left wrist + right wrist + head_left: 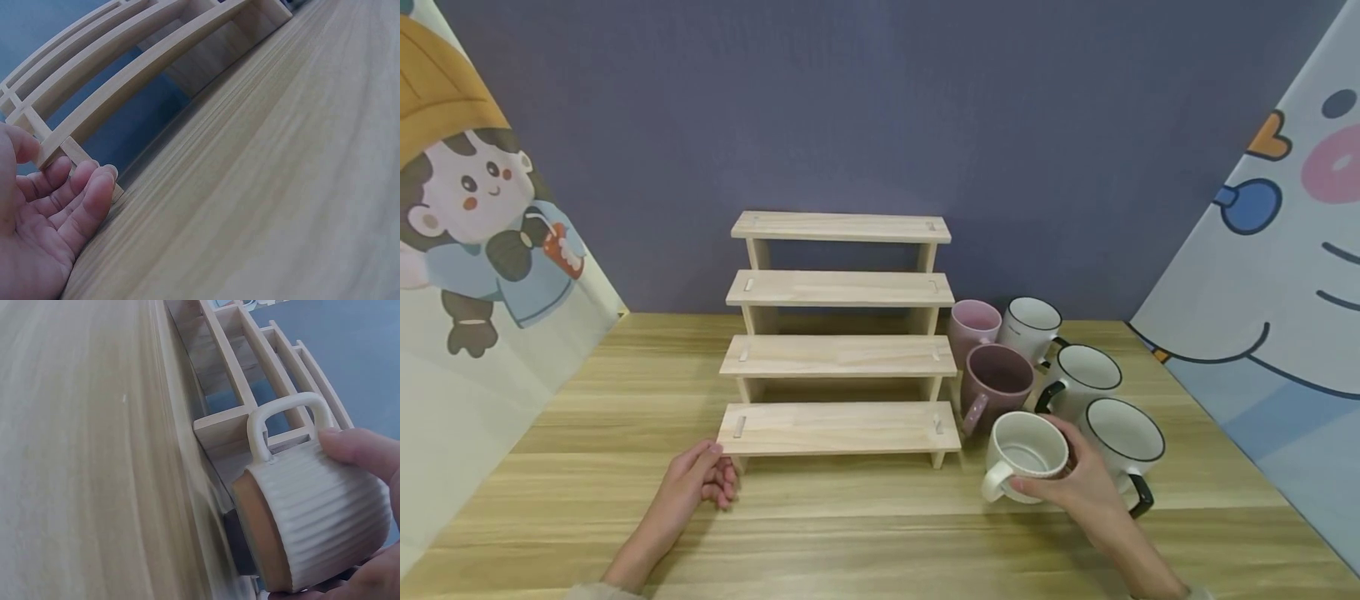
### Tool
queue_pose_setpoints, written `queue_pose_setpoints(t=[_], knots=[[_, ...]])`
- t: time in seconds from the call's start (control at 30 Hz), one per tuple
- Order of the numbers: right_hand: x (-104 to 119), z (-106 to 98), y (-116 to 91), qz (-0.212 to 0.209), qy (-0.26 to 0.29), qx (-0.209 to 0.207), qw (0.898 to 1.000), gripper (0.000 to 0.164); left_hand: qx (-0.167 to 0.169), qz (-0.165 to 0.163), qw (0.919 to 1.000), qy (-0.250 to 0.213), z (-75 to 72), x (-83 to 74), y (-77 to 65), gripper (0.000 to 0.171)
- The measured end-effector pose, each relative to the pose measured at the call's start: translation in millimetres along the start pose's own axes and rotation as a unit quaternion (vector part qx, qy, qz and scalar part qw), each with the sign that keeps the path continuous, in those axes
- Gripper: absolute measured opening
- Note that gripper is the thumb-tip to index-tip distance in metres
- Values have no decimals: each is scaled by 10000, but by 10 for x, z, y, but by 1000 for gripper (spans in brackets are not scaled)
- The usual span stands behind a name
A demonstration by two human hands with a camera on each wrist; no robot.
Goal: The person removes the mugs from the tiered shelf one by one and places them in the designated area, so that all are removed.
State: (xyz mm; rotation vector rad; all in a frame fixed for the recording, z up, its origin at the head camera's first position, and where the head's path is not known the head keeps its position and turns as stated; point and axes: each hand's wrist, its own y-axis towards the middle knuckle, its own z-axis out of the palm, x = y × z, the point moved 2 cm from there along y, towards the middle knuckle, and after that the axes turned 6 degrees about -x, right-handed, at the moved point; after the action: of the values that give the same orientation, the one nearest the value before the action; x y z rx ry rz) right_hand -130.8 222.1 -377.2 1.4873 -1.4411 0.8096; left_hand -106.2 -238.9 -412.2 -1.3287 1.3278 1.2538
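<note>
My right hand grips a cream mug around its body, thumb near the handle. In the right wrist view this mug shows ribbed sides and a bare tan base, tilted and raised off the table. My left hand is at the front left corner of a stepped wooden display shelf. Its thumb lies on the end of the lowest board, with the curled fingers below and beside it.
Right of the shelf stand a pink mug, a mauve mug and several white mugs with dark rims, such as the nearest. A dark blue wall rises behind the wood-grain table. Cartoon-printed panels flank both sides.
</note>
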Motion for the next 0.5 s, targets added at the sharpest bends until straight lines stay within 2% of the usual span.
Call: queue_pose_setpoints(t=[0.5], knots=[[-118,37,38,55,42,-60,10000,86,9,-76,10000,-61,4,-1,0,37]])
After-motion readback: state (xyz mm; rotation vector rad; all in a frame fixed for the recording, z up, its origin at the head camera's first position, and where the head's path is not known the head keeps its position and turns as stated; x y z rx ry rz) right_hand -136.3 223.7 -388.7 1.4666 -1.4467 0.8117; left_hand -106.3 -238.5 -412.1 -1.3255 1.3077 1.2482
